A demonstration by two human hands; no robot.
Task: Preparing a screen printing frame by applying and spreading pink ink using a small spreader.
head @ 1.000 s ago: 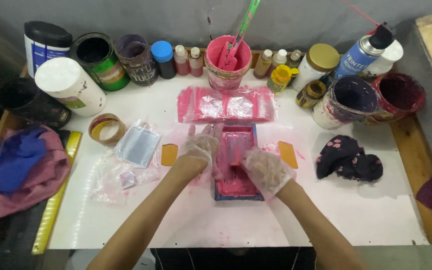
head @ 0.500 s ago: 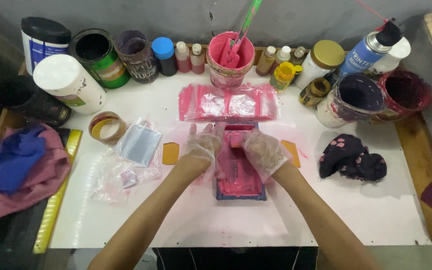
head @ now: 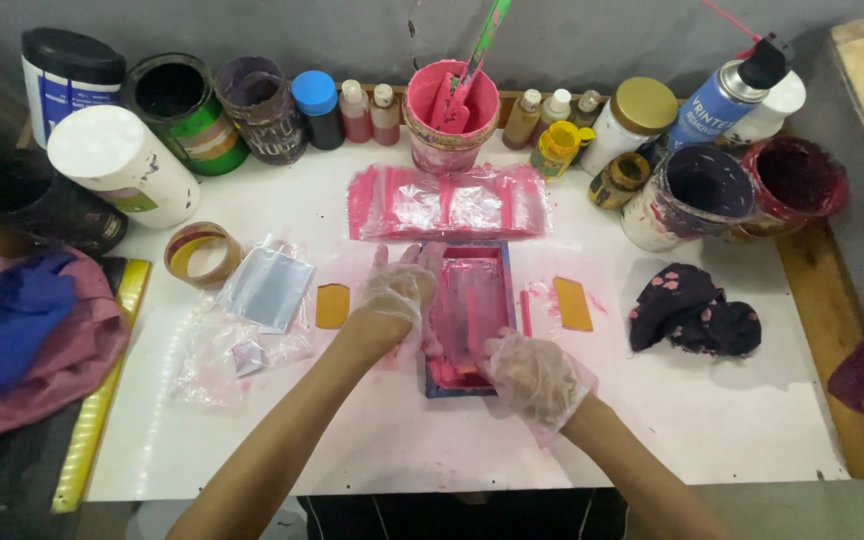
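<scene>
1. Two gloved hands on pink frame [head: 469,315], mid-table [head: 712,440]; its long axis runs away from the person.
2. Left hand [head: 397,295]: fingers spread flat, steadying the left edge.
3. Right hand [head: 532,378]: fingers curled at the near end; grip unclear.

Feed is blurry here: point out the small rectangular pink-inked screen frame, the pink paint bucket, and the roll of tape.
Rectangular pink-inked screen frame [head: 472,300], head view, inked mesh centre.
Pink paint bucket [head: 449,140], head view, front wall.
Roll of tape [head: 202,262], head view, near rim.
</scene>
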